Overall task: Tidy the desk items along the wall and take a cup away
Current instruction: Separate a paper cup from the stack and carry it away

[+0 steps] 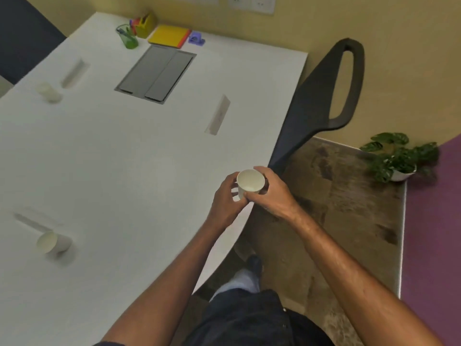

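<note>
A white paper cup (250, 181) is held upright over the right edge of the white desk (124, 151). My left hand (228, 198) grips its left side and my right hand (273, 193) wraps round its right side. Along the far wall stand a green pen holder (128, 37), a yellow organiser (147, 24), a yellow notepad (169, 36) and a purple stapler-like item (196, 38). Two more paper cups lie tipped on the desk, one at the far left (48, 92) and one at the near left (53, 242).
A grey cable hatch (156, 73) is set into the desk behind the middle. A black chair (324, 96) stands against the desk's right edge. A potted plant (396, 158) sits on the floor at the right. Wall sockets (252, 2) are above the desk.
</note>
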Available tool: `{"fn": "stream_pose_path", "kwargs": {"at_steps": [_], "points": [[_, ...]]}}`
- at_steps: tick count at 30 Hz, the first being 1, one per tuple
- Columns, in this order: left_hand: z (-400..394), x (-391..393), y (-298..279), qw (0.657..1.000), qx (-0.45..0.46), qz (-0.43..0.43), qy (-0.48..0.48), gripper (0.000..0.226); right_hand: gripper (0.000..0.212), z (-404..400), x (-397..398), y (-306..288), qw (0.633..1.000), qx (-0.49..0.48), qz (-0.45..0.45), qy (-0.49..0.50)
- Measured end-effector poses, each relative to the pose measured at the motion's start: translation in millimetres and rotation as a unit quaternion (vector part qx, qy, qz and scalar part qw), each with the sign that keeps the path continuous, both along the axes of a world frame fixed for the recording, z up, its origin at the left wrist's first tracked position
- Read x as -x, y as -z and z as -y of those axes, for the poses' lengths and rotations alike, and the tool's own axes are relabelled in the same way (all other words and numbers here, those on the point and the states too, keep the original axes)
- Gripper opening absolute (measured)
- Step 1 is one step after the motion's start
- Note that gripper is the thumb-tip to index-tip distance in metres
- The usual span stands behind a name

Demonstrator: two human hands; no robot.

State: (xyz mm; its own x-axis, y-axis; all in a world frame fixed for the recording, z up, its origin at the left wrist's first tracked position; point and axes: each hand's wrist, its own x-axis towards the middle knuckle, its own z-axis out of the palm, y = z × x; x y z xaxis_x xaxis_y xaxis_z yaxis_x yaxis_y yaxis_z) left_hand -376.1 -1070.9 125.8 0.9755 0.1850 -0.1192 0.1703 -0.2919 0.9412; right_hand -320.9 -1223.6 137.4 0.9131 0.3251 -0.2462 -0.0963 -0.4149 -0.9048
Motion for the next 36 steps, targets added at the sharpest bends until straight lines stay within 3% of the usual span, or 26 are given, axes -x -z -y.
{"fn": "stream_pose_path", "kwargs": {"at_steps": [10,19,24,36], "points": [[-55,-151,-2,0.999,-0.022,-0.002,-0.032,0.060,0.087,-59,-174,-11,0.995,0.058,0.016,-0.075],[-91,-256,16,0.995,-0.035,0.006,-0.095,0.060,0.076,-117,-304,-7,0.977,0.129,0.019,-0.170],[-107,-308,37,0.989,-0.095,-0.027,-0.107,0.063,0.071,-137,-370,4,0.964,0.156,0.016,-0.213],[-128,-277,109,0.919,-0.266,-0.138,-0.256,0.072,0.080,-158,-488,76,0.962,0.195,0.054,-0.185]]}}
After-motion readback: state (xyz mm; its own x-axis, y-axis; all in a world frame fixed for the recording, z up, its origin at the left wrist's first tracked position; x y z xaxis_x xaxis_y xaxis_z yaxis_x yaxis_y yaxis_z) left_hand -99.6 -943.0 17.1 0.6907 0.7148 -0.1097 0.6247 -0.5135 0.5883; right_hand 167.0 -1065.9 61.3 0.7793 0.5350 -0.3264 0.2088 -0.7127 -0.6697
